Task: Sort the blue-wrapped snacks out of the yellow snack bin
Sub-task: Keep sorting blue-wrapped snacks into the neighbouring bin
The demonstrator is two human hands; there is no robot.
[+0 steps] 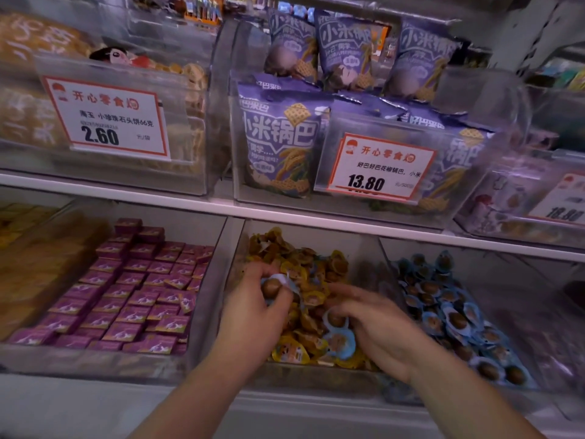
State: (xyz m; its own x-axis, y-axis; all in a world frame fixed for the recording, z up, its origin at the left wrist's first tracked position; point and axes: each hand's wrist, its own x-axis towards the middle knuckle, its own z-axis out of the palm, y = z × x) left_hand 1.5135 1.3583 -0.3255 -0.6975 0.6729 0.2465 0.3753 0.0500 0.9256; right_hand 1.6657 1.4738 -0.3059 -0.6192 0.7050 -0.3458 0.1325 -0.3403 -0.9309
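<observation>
A clear bin on the lower shelf holds a heap of yellow-wrapped snacks. My left hand is inside it and grips several blue-wrapped snacks, each a brown ball in a light blue wrapper. My right hand reaches into the same bin, its thumb and fingers pinching another blue-wrapped snack. One more blue-wrapped snack lies on the yellow heap near the bin's front. The bin to the right is full of the same blue-wrapped snacks.
Left of the yellow bin stands a bin of small purple boxes. The shelf above carries clear bins with purple snack bags and price cards, one at 2.60. A white shelf edge runs between the levels.
</observation>
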